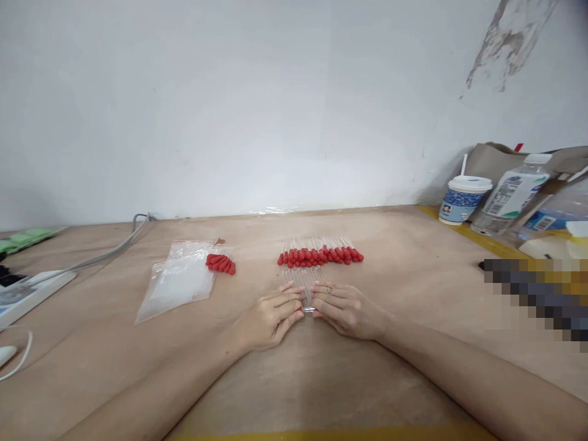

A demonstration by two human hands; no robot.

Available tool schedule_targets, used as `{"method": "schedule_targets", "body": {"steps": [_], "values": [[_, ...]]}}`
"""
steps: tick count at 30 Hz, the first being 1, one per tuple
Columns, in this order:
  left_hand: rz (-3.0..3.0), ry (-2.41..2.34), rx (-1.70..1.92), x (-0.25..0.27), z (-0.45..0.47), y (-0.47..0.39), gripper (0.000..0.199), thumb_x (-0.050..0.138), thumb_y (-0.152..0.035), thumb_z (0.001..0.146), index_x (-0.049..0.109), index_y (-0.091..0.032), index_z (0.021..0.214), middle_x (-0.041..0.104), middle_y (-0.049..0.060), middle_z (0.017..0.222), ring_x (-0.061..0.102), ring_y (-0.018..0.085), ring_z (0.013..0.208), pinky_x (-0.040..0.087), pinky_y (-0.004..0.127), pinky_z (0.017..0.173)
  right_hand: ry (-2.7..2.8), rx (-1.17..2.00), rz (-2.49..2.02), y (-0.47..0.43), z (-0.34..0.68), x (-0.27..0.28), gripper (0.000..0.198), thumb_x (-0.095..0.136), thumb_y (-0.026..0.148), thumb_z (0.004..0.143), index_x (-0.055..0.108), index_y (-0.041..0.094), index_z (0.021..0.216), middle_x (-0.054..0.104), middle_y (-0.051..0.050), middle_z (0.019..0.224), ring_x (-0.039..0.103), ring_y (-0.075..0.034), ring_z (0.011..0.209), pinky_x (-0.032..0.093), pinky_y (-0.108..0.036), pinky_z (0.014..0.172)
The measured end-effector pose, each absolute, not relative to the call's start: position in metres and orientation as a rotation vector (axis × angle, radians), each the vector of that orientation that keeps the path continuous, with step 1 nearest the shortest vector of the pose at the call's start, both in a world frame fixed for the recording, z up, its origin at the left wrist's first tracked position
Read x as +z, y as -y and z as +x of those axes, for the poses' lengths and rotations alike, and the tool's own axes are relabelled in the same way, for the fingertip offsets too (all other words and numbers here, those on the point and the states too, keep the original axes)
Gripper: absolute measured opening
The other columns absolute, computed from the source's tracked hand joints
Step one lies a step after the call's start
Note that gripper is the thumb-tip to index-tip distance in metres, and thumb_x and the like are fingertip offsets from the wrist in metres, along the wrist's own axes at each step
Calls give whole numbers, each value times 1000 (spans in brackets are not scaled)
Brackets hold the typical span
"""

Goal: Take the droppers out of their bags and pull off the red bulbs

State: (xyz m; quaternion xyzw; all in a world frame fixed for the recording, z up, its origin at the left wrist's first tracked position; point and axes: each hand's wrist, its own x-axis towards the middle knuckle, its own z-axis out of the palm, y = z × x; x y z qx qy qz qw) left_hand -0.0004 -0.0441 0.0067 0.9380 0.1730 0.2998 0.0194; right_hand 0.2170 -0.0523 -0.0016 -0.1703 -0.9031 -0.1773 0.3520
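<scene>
A row of clear, thin glass tubes [309, 282] lies on the table between my hands, their near ends toward me. My left hand [278, 311] is closed at the left side of these tubes, its thumb at their near end. A speck of red shows by its fingertips; what it is I cannot make out. From the right, my right hand [342, 307], with a ring on a finger, closes on the same tubes. Just beyond lie droppers with red rubber bulbs [316, 256], bulbs toward me and clear stems pointing to the wall. Loose red bulbs [220, 264] form a small group farther left.
Clear plastic zip bags [181, 278] lie left of my hands, beneath the loose bulbs' edge. A power strip [37, 294] with a grey cable is at far left. At right stand a paper cup [463, 200] with a straw, a plastic bottle [512, 195] and a bag [491, 160].
</scene>
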Motion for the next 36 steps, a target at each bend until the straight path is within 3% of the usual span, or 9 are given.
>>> {"method": "schedule_targets", "body": {"steps": [29,33,36], "values": [[2902,-514,901,7,-6,47,18,45,-13,85,57,-14,98,65,8,100,57,16,103,41,35,100,2326,-604,-354,55,230,-5,21,54,13,81,58,7,101,65,-11,99,53,-20,107,42,-37,99],[2857,-679,1024,5,-22,40,20,43,-12,85,57,-16,99,64,7,102,55,17,105,43,34,96,2246,-520,-482,50,242,-4,23,47,10,83,57,11,104,65,-9,99,54,-19,105,46,-37,92],[2805,-979,1213,6,-37,28,16,46,-16,85,60,-17,93,62,6,95,57,17,93,48,31,83,2071,-432,-825,42,249,-7,23,47,15,84,58,16,104,67,-6,89,60,-17,84,49,-33,77]]}}
